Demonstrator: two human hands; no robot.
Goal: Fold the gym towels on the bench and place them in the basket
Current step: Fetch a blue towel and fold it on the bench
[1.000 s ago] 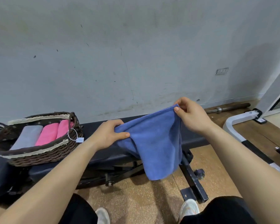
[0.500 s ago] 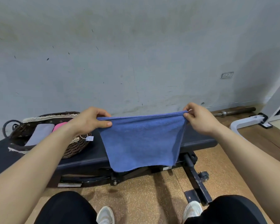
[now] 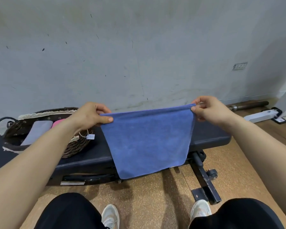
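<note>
A blue towel (image 3: 149,142) hangs flat in the air in front of the black bench (image 3: 96,156), stretched by its top edge. My left hand (image 3: 91,115) pinches its upper left corner and my right hand (image 3: 210,109) pinches its upper right corner. The towel's lower edge drops below the bench's front edge. At the left on the bench stands a dark wicker basket (image 3: 78,146) holding a folded grey towel (image 3: 38,132) and a pink towel (image 3: 58,123), partly hidden by my left forearm.
A grey wall runs close behind the bench. The bench's black metal foot (image 3: 205,184) sticks out over the cork floor at the right. A barbell bar (image 3: 249,104) and a white machine base (image 3: 262,114) lie at the far right. My knees and shoes are at the bottom.
My hands have moved apart and pulled the bunched blue towel out flat by its top corners. The view has shifted a little; the towel now hangs wider and squarer.
</note>
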